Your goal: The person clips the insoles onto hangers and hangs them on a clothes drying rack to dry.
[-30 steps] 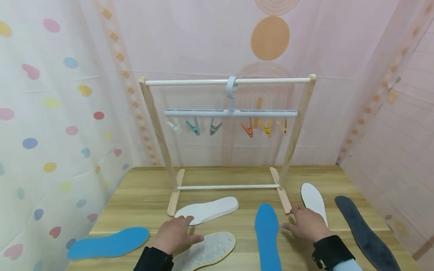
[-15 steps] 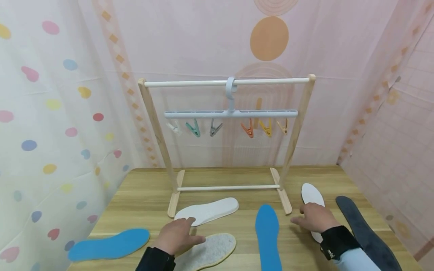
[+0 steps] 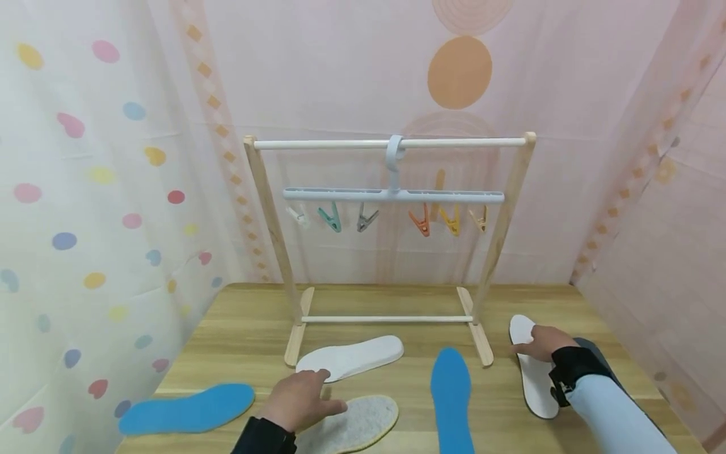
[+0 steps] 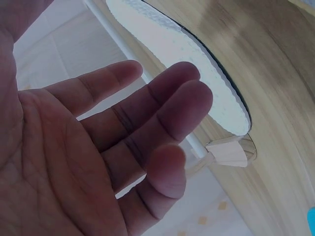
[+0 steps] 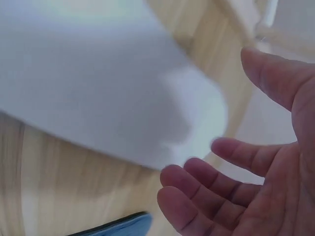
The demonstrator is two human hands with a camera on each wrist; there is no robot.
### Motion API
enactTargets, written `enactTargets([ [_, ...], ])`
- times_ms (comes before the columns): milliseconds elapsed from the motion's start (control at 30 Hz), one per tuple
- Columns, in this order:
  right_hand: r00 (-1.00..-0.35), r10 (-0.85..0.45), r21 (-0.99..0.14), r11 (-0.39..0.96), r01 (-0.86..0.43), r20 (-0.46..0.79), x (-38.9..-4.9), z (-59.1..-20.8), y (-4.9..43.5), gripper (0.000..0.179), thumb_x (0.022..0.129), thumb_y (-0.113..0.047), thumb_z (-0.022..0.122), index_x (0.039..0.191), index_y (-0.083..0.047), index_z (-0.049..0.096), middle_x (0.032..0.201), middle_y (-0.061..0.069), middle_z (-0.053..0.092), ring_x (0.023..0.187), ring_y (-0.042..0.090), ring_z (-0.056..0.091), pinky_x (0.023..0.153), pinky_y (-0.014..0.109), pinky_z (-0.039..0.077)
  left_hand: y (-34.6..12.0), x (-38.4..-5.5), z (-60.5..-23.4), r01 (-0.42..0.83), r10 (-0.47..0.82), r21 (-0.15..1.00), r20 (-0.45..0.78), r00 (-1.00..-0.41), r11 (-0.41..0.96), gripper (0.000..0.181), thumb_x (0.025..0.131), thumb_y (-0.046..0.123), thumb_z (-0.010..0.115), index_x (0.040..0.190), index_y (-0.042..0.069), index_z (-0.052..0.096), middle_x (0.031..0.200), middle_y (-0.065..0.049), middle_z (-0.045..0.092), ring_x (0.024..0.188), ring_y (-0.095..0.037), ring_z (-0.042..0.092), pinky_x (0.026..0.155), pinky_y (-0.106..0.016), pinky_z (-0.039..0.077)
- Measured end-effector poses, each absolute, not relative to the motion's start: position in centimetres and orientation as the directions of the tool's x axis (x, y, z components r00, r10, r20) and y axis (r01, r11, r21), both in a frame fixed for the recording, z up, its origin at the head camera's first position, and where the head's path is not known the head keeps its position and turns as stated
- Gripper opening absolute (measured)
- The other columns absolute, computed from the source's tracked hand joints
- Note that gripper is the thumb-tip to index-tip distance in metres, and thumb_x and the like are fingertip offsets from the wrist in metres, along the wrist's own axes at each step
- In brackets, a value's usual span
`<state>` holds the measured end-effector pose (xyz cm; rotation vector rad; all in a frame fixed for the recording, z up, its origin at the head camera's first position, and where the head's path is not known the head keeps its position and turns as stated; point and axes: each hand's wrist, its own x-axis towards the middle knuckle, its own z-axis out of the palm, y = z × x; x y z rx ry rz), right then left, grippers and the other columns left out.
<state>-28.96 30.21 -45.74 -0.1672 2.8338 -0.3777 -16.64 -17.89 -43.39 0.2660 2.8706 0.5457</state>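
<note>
Right grip (image 3: 542,343), fingers loose and holding nothing, is over a slim white insole (image 3: 535,381) on the surface (image 3: 397,302); contact cannot be told. To its right, a dark insole (image 3: 598,350) is partly hidden by the sleeve (image 3: 612,410). Left grip (image 3: 300,398), also relaxed and unladen, is near a thick white insole (image 3: 357,357), perhaps just waiting. Beyond both grips, a hanger (image 3: 442,196) hooks over a rack (image 3: 272,221), so its clips (image 3: 424,229) dangle; the insoles lie flat and apart, likely for easy reach.

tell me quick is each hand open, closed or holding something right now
Left hand: open, holding nothing, near the grey insole.
Right hand: open, holding nothing, over the rightmost white insole.
</note>
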Motion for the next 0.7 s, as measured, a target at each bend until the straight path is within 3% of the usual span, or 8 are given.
enactTargets([
  [100, -0.955, -0.079, -0.249, 0.968, -0.005, -0.287, -29.7, -46.6, 31.1, 0.081, 0.09, -0.048, 0.067, 0.118, 0.025, 0.047, 0.099, 0.031, 0.061, 0.081, 0.032, 0.059, 0.074, 0.044, 0.05, -17.8, -16.6, -43.4, 0.151, 0.228, 0.384, -0.162, -0.96, 0.911, 0.067, 0.079, 0.048, 0.078, 0.12, -0.003, 0.064, 0.107, -0.019, 0.068, 0.101, -0.04, 0.063, 0.086, -0.055, 0.048],
  [233, -0.961, -0.005, -0.209, 0.976, 0.054, -0.276, -30.2, -47.3, 31.9, 0.064, 0.093, -0.04, 0.065, 0.109, 0.021, 0.056, 0.087, 0.024, 0.059, 0.08, 0.034, 0.055, 0.073, 0.044, 0.049, -17.7, -16.5, -43.5, 0.165, 0.237, 0.38, -0.153, -0.959, 0.91, 0.066, 0.079, 0.048, 0.079, 0.12, -0.003, 0.065, 0.104, -0.019, 0.068, 0.098, -0.04, 0.064, 0.083, -0.055, 0.049],
  [433, -0.969, -0.001, -0.165, 0.985, 0.041, -0.246, -30.4, -48.1, 32.3, 0.046, 0.099, -0.027, 0.055, 0.104, 0.017, 0.062, 0.094, 0.032, 0.059, 0.09, 0.042, 0.051, 0.082, 0.053, 0.046, -17.4, -16.4, -43.4, 0.176, 0.24, 0.364, -0.136, -0.961, 0.915, 0.067, 0.079, 0.048, 0.079, 0.118, -0.003, 0.065, 0.102, -0.019, 0.068, 0.096, -0.04, 0.064, 0.082, -0.055, 0.05],
  [700, -0.971, -0.007, -0.166, 0.986, 0.034, -0.239, -30.3, -48.7, 31.8, 0.036, 0.097, -0.021, 0.061, 0.093, 0.014, 0.066, 0.082, 0.024, 0.062, 0.075, 0.033, 0.056, 0.074, 0.046, 0.047, -17.3, -16.6, -43.5, 0.203, 0.257, 0.345, -0.118, -0.959, 0.916, 0.065, 0.078, 0.048, 0.08, 0.116, -0.003, 0.066, 0.097, -0.017, 0.069, 0.09, -0.037, 0.065, 0.078, -0.053, 0.051],
])
